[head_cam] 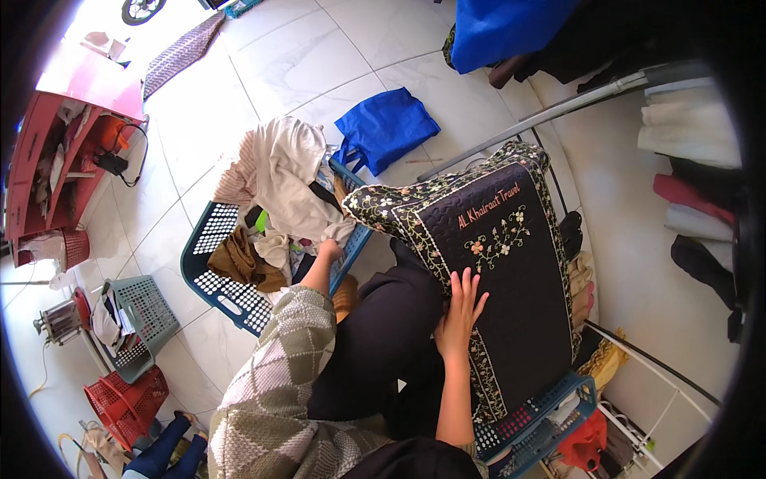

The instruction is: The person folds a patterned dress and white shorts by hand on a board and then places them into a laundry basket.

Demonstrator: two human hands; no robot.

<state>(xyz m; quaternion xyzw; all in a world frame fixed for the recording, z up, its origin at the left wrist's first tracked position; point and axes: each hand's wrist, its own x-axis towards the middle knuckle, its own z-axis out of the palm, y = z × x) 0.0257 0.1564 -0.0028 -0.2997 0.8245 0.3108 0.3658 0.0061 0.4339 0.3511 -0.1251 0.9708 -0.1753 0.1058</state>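
My left hand [331, 250] is closed on a white garment [293, 161] at the right side of a blue plastic laundry basket [203, 233]. The garment hangs over the other clothes in it. Among them lie a brown cloth [239, 257] and a striped pink cloth [234, 173]. My right hand [461, 311] rests flat, fingers spread, on a black embroidered cloth [520, 311] with a floral border and stitched writing. What lies beneath that cloth is hidden. Its lower end reaches another blue basket [538, 413].
A blue fabric bag [386, 129] lies on the tiled floor beyond the basket. A metal rail [574, 96] runs along the right. Left stand a green basket [146, 317], a red basket [128, 401] and a pink cabinet [78, 149]. A person's legs [167, 452] show at lower left.
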